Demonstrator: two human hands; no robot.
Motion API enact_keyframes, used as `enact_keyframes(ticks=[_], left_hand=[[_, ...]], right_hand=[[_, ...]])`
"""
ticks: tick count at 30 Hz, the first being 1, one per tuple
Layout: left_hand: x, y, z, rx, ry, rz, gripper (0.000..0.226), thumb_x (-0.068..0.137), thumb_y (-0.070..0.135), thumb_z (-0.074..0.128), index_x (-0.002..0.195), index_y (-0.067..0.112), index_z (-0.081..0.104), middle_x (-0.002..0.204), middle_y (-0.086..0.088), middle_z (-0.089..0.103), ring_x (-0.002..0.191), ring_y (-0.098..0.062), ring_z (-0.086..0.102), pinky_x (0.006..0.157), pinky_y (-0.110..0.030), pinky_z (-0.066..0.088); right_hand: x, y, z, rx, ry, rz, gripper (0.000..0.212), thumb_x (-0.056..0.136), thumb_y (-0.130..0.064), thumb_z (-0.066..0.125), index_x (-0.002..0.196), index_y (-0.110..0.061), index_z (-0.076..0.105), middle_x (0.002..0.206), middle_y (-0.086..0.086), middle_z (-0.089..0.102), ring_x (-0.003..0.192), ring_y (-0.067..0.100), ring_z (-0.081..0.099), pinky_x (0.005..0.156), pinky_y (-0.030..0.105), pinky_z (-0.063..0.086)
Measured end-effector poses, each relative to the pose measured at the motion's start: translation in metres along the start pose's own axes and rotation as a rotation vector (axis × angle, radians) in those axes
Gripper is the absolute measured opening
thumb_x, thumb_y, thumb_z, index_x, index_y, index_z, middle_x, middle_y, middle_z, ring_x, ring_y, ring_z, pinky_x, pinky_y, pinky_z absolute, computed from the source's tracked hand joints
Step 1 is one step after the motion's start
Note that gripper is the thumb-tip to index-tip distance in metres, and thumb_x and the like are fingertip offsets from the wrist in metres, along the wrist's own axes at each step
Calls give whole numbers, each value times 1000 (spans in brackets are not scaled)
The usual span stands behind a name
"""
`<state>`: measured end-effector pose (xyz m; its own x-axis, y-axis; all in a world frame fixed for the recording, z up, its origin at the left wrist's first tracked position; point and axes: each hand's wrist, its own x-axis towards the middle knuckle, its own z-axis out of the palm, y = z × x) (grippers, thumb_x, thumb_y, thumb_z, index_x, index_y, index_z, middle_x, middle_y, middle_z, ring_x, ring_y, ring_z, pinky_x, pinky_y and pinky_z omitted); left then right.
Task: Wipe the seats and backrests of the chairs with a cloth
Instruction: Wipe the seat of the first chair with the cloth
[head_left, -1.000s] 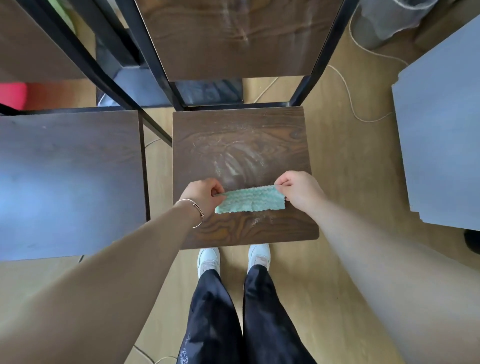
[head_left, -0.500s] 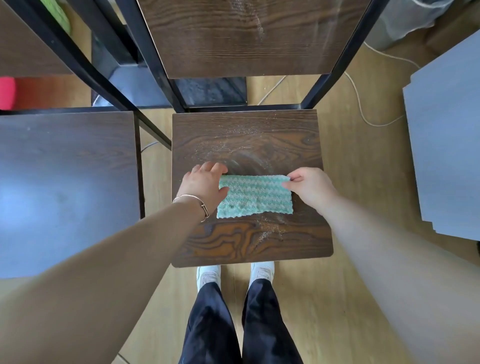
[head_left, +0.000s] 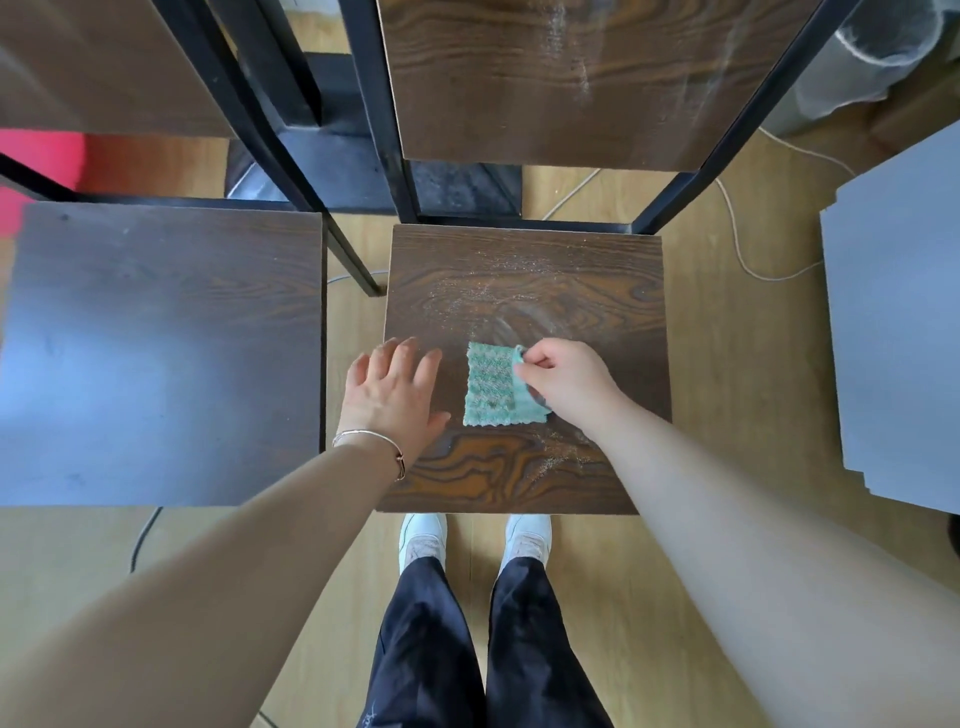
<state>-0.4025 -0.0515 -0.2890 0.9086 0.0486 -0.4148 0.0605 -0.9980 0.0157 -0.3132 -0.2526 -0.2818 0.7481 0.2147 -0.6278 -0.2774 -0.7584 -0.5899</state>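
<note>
A green cloth is seen lying on the dark wooden seat of the middle chair, roughly at its centre, between the 2 hands. Its far right corner is turned up and is pinched between thumb and curled fingers of the right hand, which covers the cloth's right edge. The left hand is held flat with its fingers spread and straight over the seat's left edge, just left of the cloth and apart from it; nothing is held in it. A thin bracelet is worn on the left wrist. Pale dust is scattered on the seat far of the cloth, and more lies near and right of it. The chair's backrest, streaked with dust, is seen at the far side. A 2nd chair seat stands just to the left. 2 white shoes are seen on the wooden floor just near of the seat.
</note>
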Motion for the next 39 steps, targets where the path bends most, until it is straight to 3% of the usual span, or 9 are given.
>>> enact_keyframes(ticks=[3,5,9,14,17,20,29,34,39], left_hand=[[-7,-12,8,-31,9,-59,75,86,60,55,146,27,24,151,-4,27,140,-28,23,112,-44,25],[-10,-17,12,-35,10,-67,76,86,60,55,147,28,23,151,-3,27,140,-27,23,112,-43,25],[-14,-20,16,-50,-3,-67,76,87,61,54,148,29,20,152,-2,24,141,-27,21,113,-43,22],[-13,-21,20,-69,-12,-68,76,87,61,52,148,29,19,154,-3,22,142,-28,20,115,-46,23],[-10,-25,20,-85,-7,-83,77,87,61,53,148,29,19,154,-3,23,142,-28,20,116,-46,22],[-4,-33,19,-113,10,-109,77,86,61,53,148,29,19,154,-3,23,143,-28,19,116,-46,21],[22,-72,5,-126,76,-182,76,87,60,53,147,29,18,155,-3,20,144,-27,15,116,-46,19],[24,-88,7,-143,73,-196,77,87,60,53,147,31,16,155,-2,19,145,-27,13,116,-46,17],[13,-89,23,-175,55,-217,77,86,59,55,147,31,17,155,-2,20,144,-27,14,117,-47,17]], right_hand=[[2,-6,29,152,-95,12,18,93,-19,63,110,-20,69,98,-4,70,78,9,68,66,24,57],[3,-2,40,108,-82,-27,22,93,-19,64,113,-23,67,105,-3,68,81,10,68,66,26,59],[5,15,43,-260,55,-186,34,90,-31,69,123,-26,62,120,-7,52,94,14,58,80,30,53],[12,26,52,-539,30,-331,57,86,-39,72,138,-34,51,122,-4,42,113,17,45,89,36,50],[17,31,63,-568,129,-420,47,88,-29,71,134,-29,59,109,-3,47,104,17,48,80,35,55],[25,26,72,-434,190,-408,33,93,-20,66,126,-23,66,102,-5,53,95,17,55,74,33,56],[118,-89,65,-152,321,-362,24,99,-24,57,119,-15,67,97,-12,53,86,5,55,79,25,53],[160,-122,70,-363,259,-401,26,97,-19,59,121,-13,66,112,4,56,99,25,60,85,40,54],[165,-116,82,-388,204,-388,34,94,-20,65,128,-16,64,118,5,54,108,25,59,94,41,54]])
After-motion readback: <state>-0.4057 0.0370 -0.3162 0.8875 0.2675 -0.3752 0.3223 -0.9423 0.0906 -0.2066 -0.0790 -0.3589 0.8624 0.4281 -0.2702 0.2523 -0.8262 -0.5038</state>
